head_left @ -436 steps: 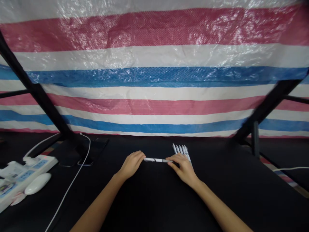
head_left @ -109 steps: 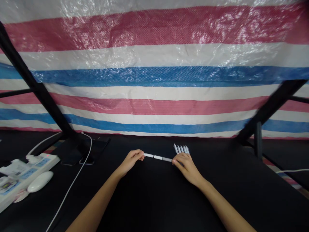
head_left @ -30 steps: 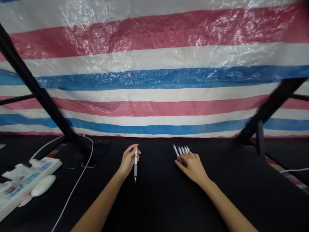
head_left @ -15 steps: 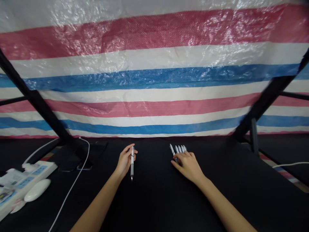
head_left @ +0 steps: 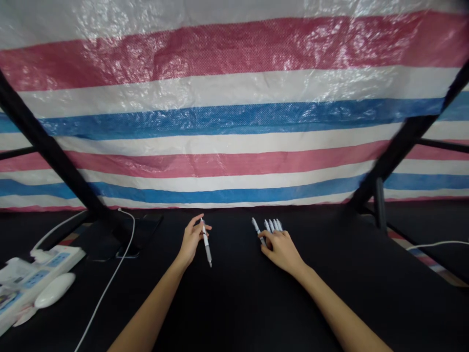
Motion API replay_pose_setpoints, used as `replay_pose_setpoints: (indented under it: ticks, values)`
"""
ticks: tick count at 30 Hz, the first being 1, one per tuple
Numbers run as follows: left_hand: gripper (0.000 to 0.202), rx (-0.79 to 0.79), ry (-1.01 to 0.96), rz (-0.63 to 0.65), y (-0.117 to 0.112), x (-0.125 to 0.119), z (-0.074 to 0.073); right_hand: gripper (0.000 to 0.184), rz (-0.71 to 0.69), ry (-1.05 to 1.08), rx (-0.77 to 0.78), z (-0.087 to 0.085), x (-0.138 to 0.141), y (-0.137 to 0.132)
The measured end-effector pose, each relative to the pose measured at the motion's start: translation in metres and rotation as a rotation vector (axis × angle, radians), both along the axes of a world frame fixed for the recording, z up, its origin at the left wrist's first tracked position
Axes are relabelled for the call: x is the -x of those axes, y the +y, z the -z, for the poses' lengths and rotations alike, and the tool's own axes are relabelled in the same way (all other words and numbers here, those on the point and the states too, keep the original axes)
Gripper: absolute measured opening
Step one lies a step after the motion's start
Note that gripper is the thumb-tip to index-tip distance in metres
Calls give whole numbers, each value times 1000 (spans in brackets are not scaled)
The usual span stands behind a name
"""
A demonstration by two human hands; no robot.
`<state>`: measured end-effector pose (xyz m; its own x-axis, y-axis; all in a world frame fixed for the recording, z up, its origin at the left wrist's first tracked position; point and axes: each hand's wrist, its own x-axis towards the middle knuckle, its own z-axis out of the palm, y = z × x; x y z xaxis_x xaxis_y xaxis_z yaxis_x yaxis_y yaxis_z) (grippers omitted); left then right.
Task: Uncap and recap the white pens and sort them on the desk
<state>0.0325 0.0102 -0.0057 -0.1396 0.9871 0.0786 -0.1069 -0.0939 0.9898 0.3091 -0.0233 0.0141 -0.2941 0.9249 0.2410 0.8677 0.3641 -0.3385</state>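
While the left hand (head_left: 191, 241) grips one white pen (head_left: 206, 243), the right hand (head_left: 280, 252) lies open on the other pens (head_left: 270, 225).

Pen (head_left: 206, 244) now in left hand (head_left: 190, 241)

Head-worn view from above the near edge of the black table (head_left: 234, 303), angled forward and down across it toward the striped tarp (head_left: 234, 122) behind; close over the left hand (head_left: 190, 242) and right hand (head_left: 281, 252), wide enough to span the table's far edge.
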Motion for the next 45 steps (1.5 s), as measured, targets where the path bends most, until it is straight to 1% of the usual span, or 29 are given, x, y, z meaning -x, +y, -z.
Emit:
replay_pose_setpoints:
  ticks: [3,6,8,10,12,15,19,22,24,25,28,30,35,41,45]
  values:
    - [49,-59,222,2,3,0,3,20,23,164,47,0,-3,5]
    - [39,-121,450,-19,9,0,10,19,14,356,101,1,-7,10]
    - [32,-190,620,-39,13,-1,14,22,3,448,126,4,-9,13]
    - [28,-270,823,-63,15,-3,17,25,-11,495,142,8,-9,15]
    - [27,-306,994,-66,17,-6,16,28,-10,503,145,11,-9,17]
    - [28,-314,1112,-40,16,-10,11,27,-2,438,97,12,-7,17]
    - [30,-434,1064,-13,11,-13,-1,26,-28,323,-5,6,-3,13]
    - [33,-539,987,101,4,-14,-8,26,-34,267,-56,2,1,10]
    - [34,-566,927,175,0,-15,-9,26,-48,247,-73,0,3,9]
    - [32,-576,900,192,-1,-15,-9,26,-59,246,-81,0,3,10]
    - [24,-600,852,165,-4,-14,-7,25,-89,252,-92,-2,5,13]
    - [22,-602,839,143,-4,-14,-6,26,-90,260,-100,-3,6,17]
    - [18,-573,790,165,-1,-15,-4,29,-124,314,-74,-2,8,28]
    - [18,-465,655,181,-2,-16,-8,33,-136,407,-62,8,12,39]
    - [15,-417,617,154,-4,-16,-10,32,-182,390,-45,10,12,38]
